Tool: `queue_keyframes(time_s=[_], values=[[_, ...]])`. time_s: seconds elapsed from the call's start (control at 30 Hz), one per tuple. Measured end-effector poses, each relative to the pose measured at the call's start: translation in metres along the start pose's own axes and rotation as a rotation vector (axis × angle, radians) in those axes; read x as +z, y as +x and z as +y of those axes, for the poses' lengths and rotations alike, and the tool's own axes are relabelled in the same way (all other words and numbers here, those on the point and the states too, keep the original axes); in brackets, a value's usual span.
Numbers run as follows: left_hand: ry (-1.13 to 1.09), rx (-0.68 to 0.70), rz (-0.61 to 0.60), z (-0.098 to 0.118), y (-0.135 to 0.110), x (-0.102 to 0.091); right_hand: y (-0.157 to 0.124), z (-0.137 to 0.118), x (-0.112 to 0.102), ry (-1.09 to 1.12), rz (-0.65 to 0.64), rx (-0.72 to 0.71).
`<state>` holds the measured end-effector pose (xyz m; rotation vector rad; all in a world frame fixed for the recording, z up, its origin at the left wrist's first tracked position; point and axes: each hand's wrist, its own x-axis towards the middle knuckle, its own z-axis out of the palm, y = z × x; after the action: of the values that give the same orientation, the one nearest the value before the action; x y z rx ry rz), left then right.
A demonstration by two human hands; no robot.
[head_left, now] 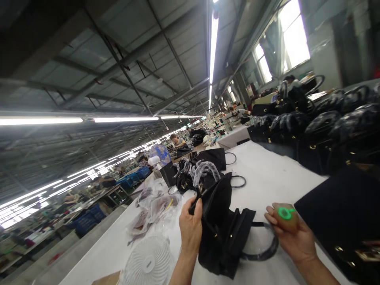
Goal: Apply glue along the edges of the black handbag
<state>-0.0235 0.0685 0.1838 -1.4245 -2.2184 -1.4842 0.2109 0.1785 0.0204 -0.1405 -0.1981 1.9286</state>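
Note:
A black handbag (215, 233) lies tilted on the white worktable in front of me. Its plastic-wrapped loop handle (263, 257) sticks out to the right. My left hand (191, 223) is closed on the bag's upper left edge, thumb on top. To the right of the handle, my right hand (297, 239) is closed around a small rounded tan object (287, 218) with a bright green ring on it; its kind I cannot make out. The fingertips of that hand are close to the handle.
More black bags (204, 170) with wrapped handles lie beyond. Clear plastic bags (154, 206) and a white fan (148, 263) are at the left. Rows of black bags (320, 138) stand along the right, with a dark panel (335, 209) nearer. A person (178, 141) sits farther back.

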Motion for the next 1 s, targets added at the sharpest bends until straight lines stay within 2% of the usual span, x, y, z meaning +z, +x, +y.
queue_keyframes(time_s=[0.13,0.23,0.37,0.5,0.73,1.0], values=[[-0.380,-0.319,-0.107,-0.001,-0.034,-0.015,-0.006,-0.008,0.002,-0.009,-0.114,0.030],[-0.526,-0.444,-0.072,-0.015,-0.052,-0.026,-0.009,-0.007,0.003,-0.042,-0.177,0.049],[-0.633,-0.511,0.047,-0.034,-0.063,-0.035,-0.013,0.000,0.004,-0.136,-0.255,0.081],[-0.761,-0.617,0.056,-0.047,-0.068,-0.039,-0.019,0.009,0.011,-0.277,-0.359,0.122],[-0.809,-0.666,0.111,-0.050,-0.071,-0.041,-0.030,0.025,0.020,-0.479,-0.496,0.177],[-0.716,-0.722,0.202,-0.056,-0.059,-0.034,-0.033,0.028,0.022,-0.639,-0.527,0.120]])
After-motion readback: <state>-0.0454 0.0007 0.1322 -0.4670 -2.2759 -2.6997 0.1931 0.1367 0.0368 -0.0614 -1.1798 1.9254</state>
